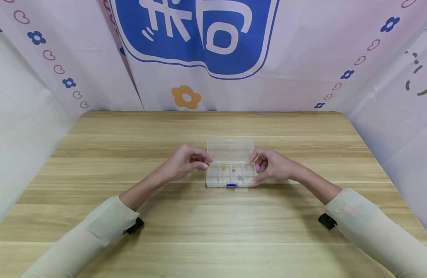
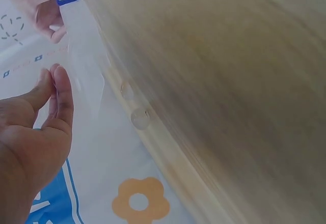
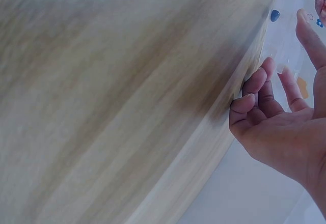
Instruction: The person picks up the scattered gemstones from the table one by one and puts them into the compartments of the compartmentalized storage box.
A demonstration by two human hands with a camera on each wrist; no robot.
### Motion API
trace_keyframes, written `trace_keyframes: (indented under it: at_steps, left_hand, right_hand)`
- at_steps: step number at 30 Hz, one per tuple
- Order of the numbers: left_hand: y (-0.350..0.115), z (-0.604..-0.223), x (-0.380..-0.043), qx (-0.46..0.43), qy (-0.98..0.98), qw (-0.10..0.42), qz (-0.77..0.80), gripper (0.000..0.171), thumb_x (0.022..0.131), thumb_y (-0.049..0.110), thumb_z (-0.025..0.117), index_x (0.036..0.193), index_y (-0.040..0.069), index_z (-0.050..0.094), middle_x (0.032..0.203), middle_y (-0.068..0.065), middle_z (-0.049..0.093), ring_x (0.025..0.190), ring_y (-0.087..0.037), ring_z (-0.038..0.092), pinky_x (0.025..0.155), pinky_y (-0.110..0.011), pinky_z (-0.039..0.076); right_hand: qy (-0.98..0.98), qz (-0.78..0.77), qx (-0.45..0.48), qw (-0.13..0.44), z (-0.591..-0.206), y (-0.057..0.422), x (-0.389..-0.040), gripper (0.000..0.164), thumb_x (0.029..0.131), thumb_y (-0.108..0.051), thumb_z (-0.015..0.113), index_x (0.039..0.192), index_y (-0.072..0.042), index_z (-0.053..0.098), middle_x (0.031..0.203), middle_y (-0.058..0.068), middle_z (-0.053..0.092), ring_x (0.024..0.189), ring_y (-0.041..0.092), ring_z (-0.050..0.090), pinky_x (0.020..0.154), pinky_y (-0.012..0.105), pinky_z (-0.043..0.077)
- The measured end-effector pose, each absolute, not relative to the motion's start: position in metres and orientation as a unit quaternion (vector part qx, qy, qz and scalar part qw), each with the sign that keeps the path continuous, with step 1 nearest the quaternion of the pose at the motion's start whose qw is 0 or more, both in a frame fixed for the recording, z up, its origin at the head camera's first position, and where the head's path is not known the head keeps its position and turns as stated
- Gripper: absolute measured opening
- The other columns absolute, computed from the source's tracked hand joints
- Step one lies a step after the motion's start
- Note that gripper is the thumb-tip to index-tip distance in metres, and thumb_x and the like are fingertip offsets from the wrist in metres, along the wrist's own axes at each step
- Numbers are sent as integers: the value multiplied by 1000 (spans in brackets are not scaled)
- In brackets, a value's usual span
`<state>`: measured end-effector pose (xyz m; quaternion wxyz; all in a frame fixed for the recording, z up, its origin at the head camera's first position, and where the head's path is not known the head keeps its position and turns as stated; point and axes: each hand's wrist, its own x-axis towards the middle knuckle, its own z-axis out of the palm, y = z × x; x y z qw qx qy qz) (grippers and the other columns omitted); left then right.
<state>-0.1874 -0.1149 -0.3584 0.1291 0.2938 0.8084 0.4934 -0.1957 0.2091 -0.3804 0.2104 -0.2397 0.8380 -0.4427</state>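
A clear plastic compartment box (image 1: 230, 184) lies on the table with its transparent lid (image 1: 230, 150) tipped back. Small yellow (image 1: 223, 168), reddish (image 1: 233, 170) and grey pieces (image 1: 239, 178) sit in separate compartments. At the box's left end, my left hand (image 1: 185, 162) brings thumb and fingertips together in a pinch, a tiny reddish-brown piece just showing there, mostly hidden by the fingers. My right hand (image 1: 274, 165) grips the right end, thumb at the front corner and index finger near the hinge. Its other fingers (image 3: 243, 113) curl beside the wall.
Two clear rounded pieces, one (image 2: 141, 118) nearer the left wrist camera and one (image 2: 127, 90) beyond it, lie on the wooden table (image 1: 213, 231) left of the box. A blue latch (image 1: 232, 185) marks the box's front. Behind the table hangs a printed white cloth (image 1: 286, 92).
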Motion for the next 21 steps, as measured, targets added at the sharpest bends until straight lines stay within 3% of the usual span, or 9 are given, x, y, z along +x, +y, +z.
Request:
trace_keyframes:
  at_steps: [10,21]
  left_hand:
    - [-108,-360,-188,298,803,141,496,9,92,-12,69,100,-16,71,93,-25,74,78,-24,72,74,-43,62]
    - [-102,-362,-190,313,805,152,481,5,93,-7,71,94,-11,73,89,-20,74,74,-28,71,70,-43,62]
  right_hand:
    - [839,-440,-239,212,-379,209,-195,52,76,-2,91,115,4,57,85,13,60,77,20,54,69,24,47]
    - [838,-441,-240,212,-378,209,-195,53,76,-2,91,115,4,56,85,13,60,76,20,53,69,24,47]
